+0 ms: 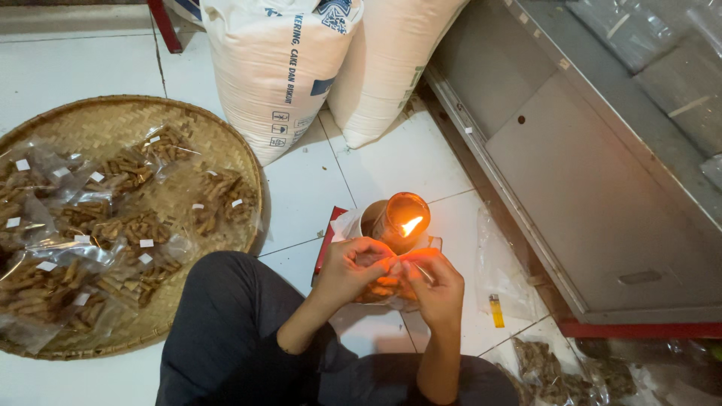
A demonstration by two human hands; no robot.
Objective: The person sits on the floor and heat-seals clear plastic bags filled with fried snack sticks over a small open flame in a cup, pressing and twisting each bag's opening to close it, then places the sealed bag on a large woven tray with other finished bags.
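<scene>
My left hand (352, 267) and my right hand (434, 286) meet over a small clear plastic bag of brown stick snacks (383, 288). Both hands pinch the bag's top edge, held close to a small flame (411, 225). The flame burns at the mouth of a brown glass jar lamp (400, 219) standing on the white tiled floor just beyond my hands. My fingers glow orange from the light. The bag's lower part is mostly hidden behind my hands.
A round woven tray (218, 135) at the left holds several sealed snack bags (128, 225). Two large white sacks (278, 68) stand behind. A metal cabinet (587, 173) runs along the right. A yellow lighter (496, 310) and loose plastic bags lie on the floor.
</scene>
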